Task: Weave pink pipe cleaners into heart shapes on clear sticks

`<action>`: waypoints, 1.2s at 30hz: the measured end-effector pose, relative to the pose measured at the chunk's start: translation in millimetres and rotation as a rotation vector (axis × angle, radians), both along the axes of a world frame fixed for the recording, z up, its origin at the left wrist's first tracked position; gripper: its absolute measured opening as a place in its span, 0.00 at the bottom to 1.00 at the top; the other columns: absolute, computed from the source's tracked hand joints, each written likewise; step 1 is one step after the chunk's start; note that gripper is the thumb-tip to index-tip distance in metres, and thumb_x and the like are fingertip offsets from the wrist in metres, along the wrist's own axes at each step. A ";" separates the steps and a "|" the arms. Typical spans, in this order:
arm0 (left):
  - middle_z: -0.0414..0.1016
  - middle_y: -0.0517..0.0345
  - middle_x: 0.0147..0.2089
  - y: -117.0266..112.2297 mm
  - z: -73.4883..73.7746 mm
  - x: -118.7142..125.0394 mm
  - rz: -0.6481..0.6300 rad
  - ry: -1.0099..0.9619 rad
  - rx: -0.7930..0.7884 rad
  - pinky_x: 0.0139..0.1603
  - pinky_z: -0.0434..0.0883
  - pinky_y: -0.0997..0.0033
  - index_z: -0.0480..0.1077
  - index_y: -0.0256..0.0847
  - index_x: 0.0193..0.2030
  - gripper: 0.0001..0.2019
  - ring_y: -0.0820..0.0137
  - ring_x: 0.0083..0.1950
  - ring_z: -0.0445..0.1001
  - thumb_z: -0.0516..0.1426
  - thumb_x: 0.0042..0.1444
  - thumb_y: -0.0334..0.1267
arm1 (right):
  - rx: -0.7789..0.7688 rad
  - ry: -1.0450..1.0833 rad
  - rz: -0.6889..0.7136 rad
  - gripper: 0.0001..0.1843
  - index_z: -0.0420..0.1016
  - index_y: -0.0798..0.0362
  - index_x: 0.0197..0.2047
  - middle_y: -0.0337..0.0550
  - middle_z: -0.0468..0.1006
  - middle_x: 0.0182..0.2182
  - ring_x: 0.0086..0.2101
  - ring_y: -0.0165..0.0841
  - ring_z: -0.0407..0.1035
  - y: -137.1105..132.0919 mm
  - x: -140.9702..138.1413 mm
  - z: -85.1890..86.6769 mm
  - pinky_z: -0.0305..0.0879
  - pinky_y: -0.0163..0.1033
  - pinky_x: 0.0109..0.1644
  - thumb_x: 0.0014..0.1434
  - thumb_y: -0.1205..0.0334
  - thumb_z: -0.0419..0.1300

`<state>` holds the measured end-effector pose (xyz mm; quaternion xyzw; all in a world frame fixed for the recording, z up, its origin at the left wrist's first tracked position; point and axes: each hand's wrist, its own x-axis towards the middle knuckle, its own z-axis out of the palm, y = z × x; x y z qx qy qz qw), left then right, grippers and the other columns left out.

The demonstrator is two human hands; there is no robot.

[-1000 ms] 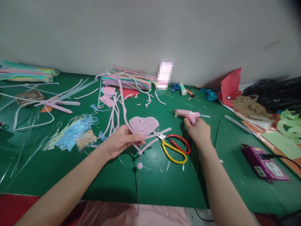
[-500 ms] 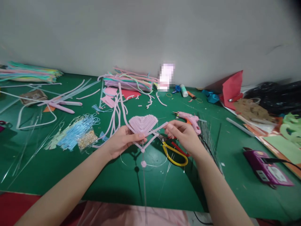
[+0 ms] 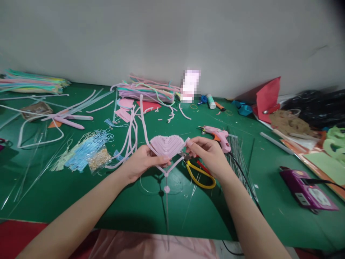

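Observation:
I hold a pink heart (image 3: pixel 167 145) woven from fuzzy pipe cleaners above a green table (image 3: pixel 134 201). My left hand (image 3: pixel 140 163) grips the heart's lower left edge between thumb and fingers. My right hand (image 3: pixel 208 154) pinches the loose pipe cleaner end at the heart's right corner. A thin stem with a small pink bead (image 3: pixel 167 189) hangs down from the heart's tip. One long pink strand (image 3: pixel 143 120) rises from the heart's left side.
Red and yellow scissors (image 3: pixel 201 172) lie under my right hand, with a pink glue gun (image 3: pixel 218 135) just behind it. A purple power strip (image 3: pixel 307 189) sits at the right. Pipe cleaner bundles (image 3: pixel 147 91), blue tassels (image 3: pixel 86 149) and paper scraps (image 3: pixel 266 99) lie around.
My right hand let go of the glue gun, moved left and took hold of the heart's right pipe cleaner end. The heart stays in my left hand.

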<state>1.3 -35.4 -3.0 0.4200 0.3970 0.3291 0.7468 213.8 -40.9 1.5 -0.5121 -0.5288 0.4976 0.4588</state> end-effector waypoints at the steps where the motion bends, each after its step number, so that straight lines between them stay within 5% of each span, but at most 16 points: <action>1: 0.79 0.51 0.33 0.0 -0.1 0.0 0.004 0.006 -0.001 0.38 0.73 0.72 0.75 0.32 0.38 0.15 0.70 0.34 0.76 0.69 0.42 0.34 | -0.001 -0.001 0.003 0.15 0.75 0.52 0.28 0.37 0.75 0.21 0.21 0.26 0.65 0.1 0.2 -0.1 0.65 0.34 0.27 0.51 0.49 0.65; 36: 0.78 0.51 0.33 -0.3 -3.8 -1.0 -0.069 0.066 0.045 0.36 0.73 0.73 0.75 0.32 0.38 0.15 0.69 0.34 0.76 0.68 0.45 0.36 | 0.032 -0.004 0.006 0.12 0.76 0.51 0.34 0.40 0.81 0.27 0.28 0.31 0.76 -1.9 -1.1 -0.6 0.72 0.36 0.31 0.53 0.51 0.65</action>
